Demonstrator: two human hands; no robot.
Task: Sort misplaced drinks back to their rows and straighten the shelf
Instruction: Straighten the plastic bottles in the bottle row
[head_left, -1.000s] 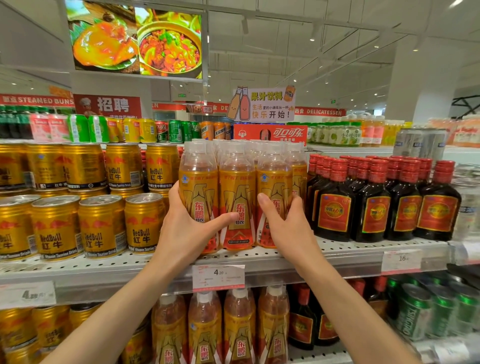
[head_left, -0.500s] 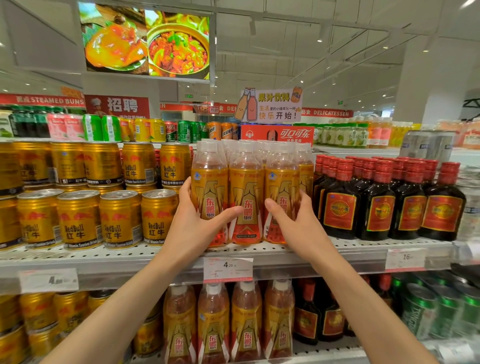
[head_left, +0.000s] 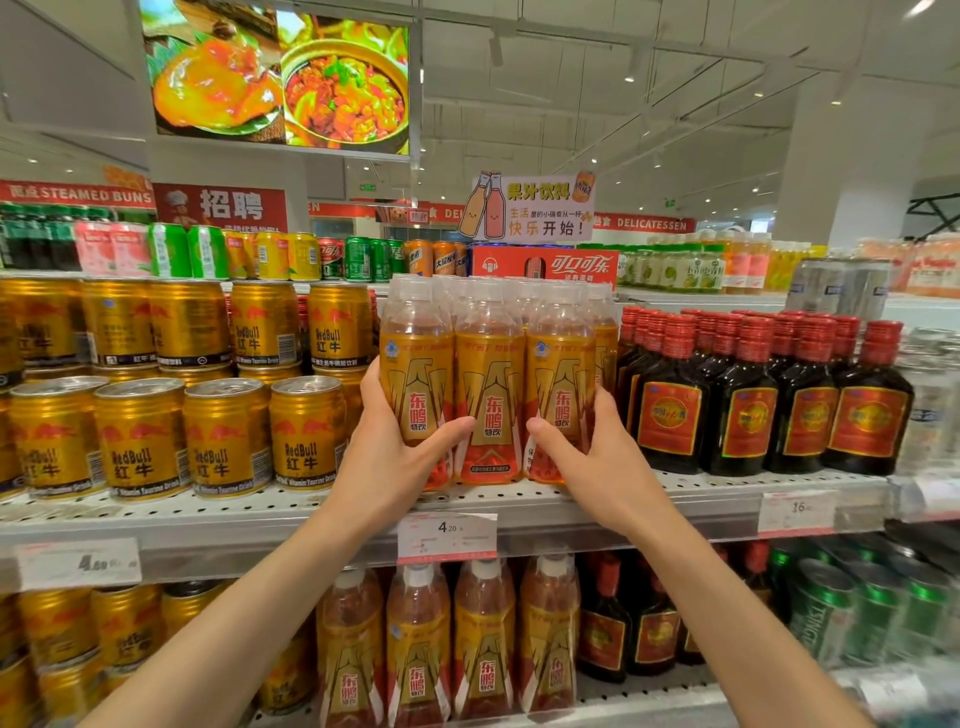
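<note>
At frame centre, on the white shelf (head_left: 519, 506), the left hand (head_left: 387, 454) grips the leftmost front amber-filled bottle (head_left: 415, 387) while the right hand (head_left: 597, 457) grips the rightmost front bottle (head_left: 560, 384), gold cans (head_left: 226, 436) left, dark bottles (head_left: 743, 400) right.

Shelf (head_left: 597, 512): cans (head_left: 228, 436) left, bottles (head_left: 488, 395) mid, dark bottles (head_left: 748, 400) right. Hands flank front bottles, L hand (head_left: 384, 457) / R hand (head_left: 597, 462).

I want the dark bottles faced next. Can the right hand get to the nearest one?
Probably yes: the right hand grips an orange bottle right beside the nearest dark bottle, nothing between; it must let go first.
</note>
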